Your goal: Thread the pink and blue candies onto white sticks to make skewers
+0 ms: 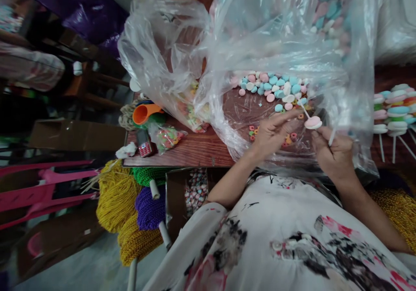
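My right hand (334,154) is closed on a candy stick, whose white end (332,136) juts up from the fist. Beyond its fingertips are flat pink and white candy discs (313,122), with a thin white length (303,109) extending past them; whether it is stick or cord is unclear. My left hand (273,130) reaches in from the left, a small orange ring (300,116) at its fingertips. Around both hands, clear plastic (234,117) holds loose pink, blue and white discs (269,85) and small coloured rings (289,139).
Finished-looking candy stacks on sticks (396,109) lie at the right. Left on the wooden table (201,152) are a small bag of coloured pieces (167,137) and an orange scoop (143,113). Cord bundles (115,195) and an open box (175,204) stand below the edge.
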Demonstrator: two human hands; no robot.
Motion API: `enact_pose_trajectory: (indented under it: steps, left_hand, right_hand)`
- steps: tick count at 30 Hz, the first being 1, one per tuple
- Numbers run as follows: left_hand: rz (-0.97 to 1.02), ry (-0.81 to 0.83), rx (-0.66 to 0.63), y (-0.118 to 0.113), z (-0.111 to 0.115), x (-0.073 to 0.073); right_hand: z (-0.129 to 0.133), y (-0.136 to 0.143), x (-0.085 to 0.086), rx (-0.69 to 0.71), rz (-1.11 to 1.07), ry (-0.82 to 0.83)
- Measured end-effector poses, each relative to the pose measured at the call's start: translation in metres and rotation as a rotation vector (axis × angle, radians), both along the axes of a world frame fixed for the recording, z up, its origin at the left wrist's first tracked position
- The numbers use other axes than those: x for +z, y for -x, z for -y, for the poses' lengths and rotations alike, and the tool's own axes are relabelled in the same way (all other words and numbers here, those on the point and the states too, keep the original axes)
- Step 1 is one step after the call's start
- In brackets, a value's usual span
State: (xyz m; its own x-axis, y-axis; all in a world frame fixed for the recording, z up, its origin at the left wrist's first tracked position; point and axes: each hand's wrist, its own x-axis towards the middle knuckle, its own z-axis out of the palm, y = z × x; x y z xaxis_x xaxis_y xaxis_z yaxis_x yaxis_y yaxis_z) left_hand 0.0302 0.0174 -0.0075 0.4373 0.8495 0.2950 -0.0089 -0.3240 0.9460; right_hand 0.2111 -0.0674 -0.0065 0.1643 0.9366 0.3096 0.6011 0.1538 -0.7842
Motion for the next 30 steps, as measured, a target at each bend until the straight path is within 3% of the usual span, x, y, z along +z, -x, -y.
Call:
enact_pose_trajectory:
  steps: [2, 6, 10, 13, 19, 22, 25, 30]
  left_hand:
    - [-0.266, -0.079, 0.016, 0.014, -0.008, -0.001]
    - [-0.788, -0.246, -0.163, 0.023, 0.001, -0.005]
    - [-0.938, -0.309, -0.154, 0.019, 0.02, -0.011]
    - [-0.816, -0.241, -0.108, 0.022, 0.022, -0.014]
    - [-0.14, 0.425, 0.026, 0.026, 0.012, -0.011]
    - [-0.058, 0.527, 0.065, 0.029, 0.007, -0.007]
    - [-0.268, 0.361, 0.054, 0.036, 0.003, -0.003]
    - [-0.88, -0.165, 0.026, 0.031, 0.003, 0.005]
  right_hand:
    - [0.004, -0.009, -0.014, -0.019, -0.003, 0.062]
    - [0.014, -0.017, -0.044, -0.02, -0.076, 0.149]
    - [0.018, -0.015, -0.055, -0.009, -0.153, 0.133]
    - [0.02, -0.016, -0.057, 0.024, -0.15, 0.117]
    - [0.022, -0.019, -0.059, 0.039, -0.078, 0.112]
    - [0.021, -0.018, -0.056, 0.042, -0.055, 0.101]
    - [0.021, -0.017, -0.055, 0.042, -0.056, 0.1]
    - [0.021, -0.018, -0.058, 0.042, -0.1, 0.117]
